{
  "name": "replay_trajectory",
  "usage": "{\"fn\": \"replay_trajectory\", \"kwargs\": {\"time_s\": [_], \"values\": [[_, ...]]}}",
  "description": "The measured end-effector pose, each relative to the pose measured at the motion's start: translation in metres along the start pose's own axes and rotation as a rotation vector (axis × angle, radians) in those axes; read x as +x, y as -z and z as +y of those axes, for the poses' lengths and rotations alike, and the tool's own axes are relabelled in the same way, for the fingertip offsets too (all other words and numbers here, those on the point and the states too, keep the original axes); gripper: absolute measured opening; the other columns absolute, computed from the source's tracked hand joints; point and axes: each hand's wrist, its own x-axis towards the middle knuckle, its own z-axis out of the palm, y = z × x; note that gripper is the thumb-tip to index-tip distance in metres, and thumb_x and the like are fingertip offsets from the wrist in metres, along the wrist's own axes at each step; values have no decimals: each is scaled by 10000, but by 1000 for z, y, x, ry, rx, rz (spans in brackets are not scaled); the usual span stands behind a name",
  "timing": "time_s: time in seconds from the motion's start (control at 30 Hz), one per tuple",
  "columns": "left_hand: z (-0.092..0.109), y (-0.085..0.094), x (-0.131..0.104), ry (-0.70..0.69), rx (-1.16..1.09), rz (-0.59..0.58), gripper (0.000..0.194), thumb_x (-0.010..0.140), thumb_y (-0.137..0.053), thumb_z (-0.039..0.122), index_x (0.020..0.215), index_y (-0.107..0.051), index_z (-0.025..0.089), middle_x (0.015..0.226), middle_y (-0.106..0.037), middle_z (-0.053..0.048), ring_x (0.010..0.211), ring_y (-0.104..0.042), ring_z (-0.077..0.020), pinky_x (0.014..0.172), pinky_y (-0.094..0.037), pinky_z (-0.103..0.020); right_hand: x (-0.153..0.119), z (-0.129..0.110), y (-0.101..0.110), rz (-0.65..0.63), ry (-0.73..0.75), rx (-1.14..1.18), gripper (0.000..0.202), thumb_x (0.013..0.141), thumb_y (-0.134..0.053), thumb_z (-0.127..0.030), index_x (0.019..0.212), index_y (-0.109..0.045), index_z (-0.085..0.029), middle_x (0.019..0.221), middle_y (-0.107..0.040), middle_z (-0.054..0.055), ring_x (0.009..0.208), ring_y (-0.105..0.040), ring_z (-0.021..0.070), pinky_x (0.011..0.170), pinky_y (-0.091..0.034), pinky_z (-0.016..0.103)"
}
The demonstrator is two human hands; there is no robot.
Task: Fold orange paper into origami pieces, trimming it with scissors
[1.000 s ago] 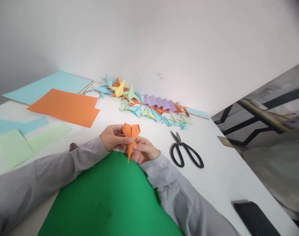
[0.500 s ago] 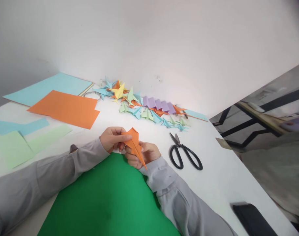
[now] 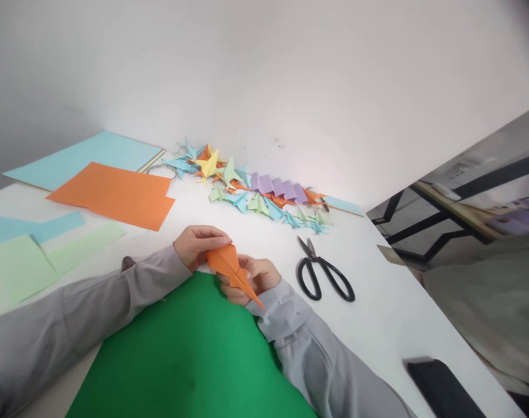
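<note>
An orange folded paper piece [image 3: 228,265], broad at the top and narrowing to a long point at lower right, is held between both hands. My left hand [image 3: 198,247] pinches its upper edge between thumb and fingers. Lower on the right side, my right hand [image 3: 256,277] grips the paper near the narrow part, its curled fingers partly behind it. Under the hands is a green surface [image 3: 190,348]. Black-handled scissors [image 3: 319,268] lie on the table to the right, blades slightly apart.
Several folded paper figures [image 3: 258,203] line the wall, with purple pleated paper [image 3: 277,187] among them. Orange sheets [image 3: 112,194], a blue stack [image 3: 90,154] and green pieces [image 3: 25,264] lie left on the white table [image 3: 377,313]. A black flat object [image 3: 442,386] lies near the right edge.
The orange paper has turned and dropped slightly in the hands, its broad end now facing differently. My left hand's grip has shifted to the top edge.
</note>
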Motion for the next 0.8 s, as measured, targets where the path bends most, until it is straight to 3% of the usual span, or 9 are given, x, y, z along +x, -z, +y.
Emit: {"fn": "replay_trajectory", "kwargs": {"time_s": [0.2,0.43,0.67,0.8], "values": [[1,-1,1,12,-12,-21,255,508,-783,282,648,-676,97,545,-625,-41,470,-546,-114,428,-413,-211,2,1,-2,55,118,-51,229,526,-487,-118,748,-546,-104,540,-520,-7,360,-399,58,326,-277,161],[3,4,6,64,-70,-25,245,583,-727,313,672,-645,101,571,-574,-8,392,-512,-94,363,-406,-219,1,-4,-1,305,401,-13,260,537,-694,-156,773,-591,-124,590,-599,-29,488,-541,48,439,-430,127],[-3,1,1,-25,140,-68,378,465,-805,368,642,-609,98,473,-581,-16,393,-523,-108,368,-432,-217,3,-6,8,462,540,-164,283,567,-770,-149,807,-622,-136,694,-673,-4,654,-645,97,623,-532,178],[-7,-1,-1,-50,249,-78,404,453,-815,327,696,-574,111,460,-582,0,434,-558,-133,383,-460,-230,5,-3,12,538,593,-271,351,562,-780,-157,862,-598,-166,705,-669,-19,589,-634,106,565,-543,213]]}}
